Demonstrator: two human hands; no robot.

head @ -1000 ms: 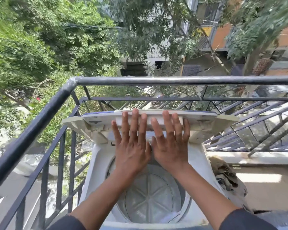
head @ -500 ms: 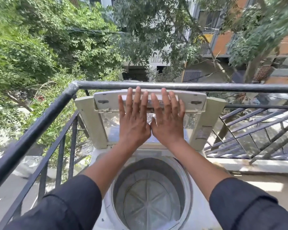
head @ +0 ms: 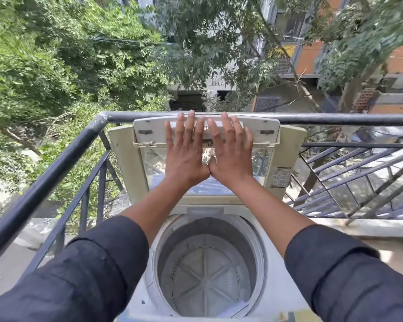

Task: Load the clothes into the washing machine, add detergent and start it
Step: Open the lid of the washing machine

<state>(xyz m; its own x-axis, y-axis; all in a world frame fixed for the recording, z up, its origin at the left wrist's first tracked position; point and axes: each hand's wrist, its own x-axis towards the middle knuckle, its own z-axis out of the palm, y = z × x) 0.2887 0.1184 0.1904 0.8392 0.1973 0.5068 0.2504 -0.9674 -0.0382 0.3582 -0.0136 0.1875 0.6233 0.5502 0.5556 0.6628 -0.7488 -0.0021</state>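
A white top-loading washing machine (head: 286,289) stands below me on a balcony. Its folding lid (head: 289,147) is raised upright against the railing. My left hand (head: 186,154) and my right hand (head: 230,156) lie flat on the lid's inner face, side by side, fingers spread and pointing up, fingertips at the lid's top edge. Neither hand holds anything. The drum (head: 209,273) is open and I see only its grey ribbed bottom, no clothes inside. No clothes or detergent are in view.
A dark metal railing (head: 56,168) runs along the left and across behind the lid. More railing bars (head: 358,173) slant at the right above a concrete ledge (head: 370,226). Trees and buildings lie beyond and below.
The lid has swung up from nearly flat to upright against the railing, with both hands pushing it. My view has moved closer over the drum.
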